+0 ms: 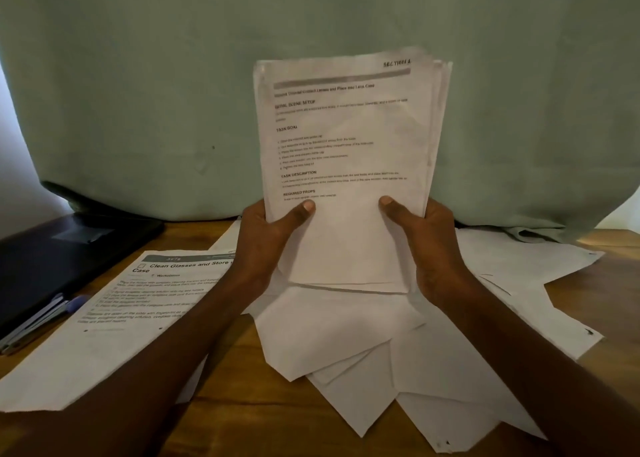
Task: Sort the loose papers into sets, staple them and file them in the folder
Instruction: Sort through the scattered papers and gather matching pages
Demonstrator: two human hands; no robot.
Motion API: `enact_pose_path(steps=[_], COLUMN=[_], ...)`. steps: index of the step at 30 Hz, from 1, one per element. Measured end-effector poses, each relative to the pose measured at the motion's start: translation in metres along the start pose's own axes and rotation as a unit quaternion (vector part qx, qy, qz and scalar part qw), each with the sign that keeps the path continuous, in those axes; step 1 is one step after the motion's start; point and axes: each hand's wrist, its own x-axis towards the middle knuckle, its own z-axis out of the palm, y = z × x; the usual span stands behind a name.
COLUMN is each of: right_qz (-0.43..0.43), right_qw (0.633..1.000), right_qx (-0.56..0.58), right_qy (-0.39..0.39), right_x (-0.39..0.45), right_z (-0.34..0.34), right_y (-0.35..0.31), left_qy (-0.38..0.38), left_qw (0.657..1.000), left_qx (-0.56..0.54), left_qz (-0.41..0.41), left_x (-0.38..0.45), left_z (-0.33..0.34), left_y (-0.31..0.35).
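Between both thumbs, the upright stack of white printed sheets [346,165] is pinched by left hand [266,245] and right hand [433,248], bottom edge near the loose white papers [363,345] below, so uneven top edges could get stapled crooked, and the back fingers are hidden.

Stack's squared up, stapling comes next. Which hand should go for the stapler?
Left, probably. The stapler lies at the table's left edge beside the dark folder, on the left hand side. The right hand can hold the stack.
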Motion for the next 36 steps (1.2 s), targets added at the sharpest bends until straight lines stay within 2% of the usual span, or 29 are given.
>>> enact_pose_path(steps=[5, 10, 13, 16, 19, 23, 25, 27, 30, 36], right_qz=[0.072, 0.074, 0.095, 0.060, -0.003, 0.008, 0.021, 0.046, 0.059, 0.123], right_qw=[0.994, 0.994, 0.992, 0.985, 0.932, 0.861, 0.835, 0.810, 0.735, 0.688], right_qx=[-0.068, -0.037, -0.046, -0.157, -0.357, -0.507, -0.549, -0.572, -0.633, -0.639], right_qy=[-0.051, -0.076, -0.067, 0.022, 0.064, 0.031, -0.026, -0.121, -0.237, -0.322], right_x=[-0.005, 0.000, -0.001, 0.005, 0.009, 0.008, 0.006, 0.002, -0.005, -0.006], right_z=[0.001, 0.000, 0.004, -0.006, -0.022, -0.026, -0.024, -0.020, -0.013, -0.011], right_y=[0.014, 0.010, 0.006, 0.012, 0.022, 0.030, 0.036, 0.042, 0.045, 0.045], left_qy=[-0.045, -0.066, 0.012, 0.122, 0.196, 0.261, 0.267, 0.262, 0.242, 0.189], left_qw=[0.995, 0.992, 0.994, 0.981, 0.965, 0.950, 0.948, 0.946, 0.950, 0.965], left_qx=[0.063, 0.012, -0.022, -0.084, -0.085, -0.047, -0.038, -0.033, -0.031, -0.027], left_qz=[-0.069, -0.104, -0.106, -0.122, -0.153, -0.166, -0.169, -0.187, -0.193, -0.179], left_x=[0.005, 0.013, 0.019, 0.029, 0.034, 0.040, 0.042, 0.044, 0.045, 0.046], left_z=[-0.005, -0.021, -0.033, -0.059, -0.087, -0.104, -0.107, -0.106, -0.100, -0.087], left_y=[-0.009, 0.000, -0.002, -0.006, -0.013, -0.020, -0.024, -0.027, -0.032, -0.041])
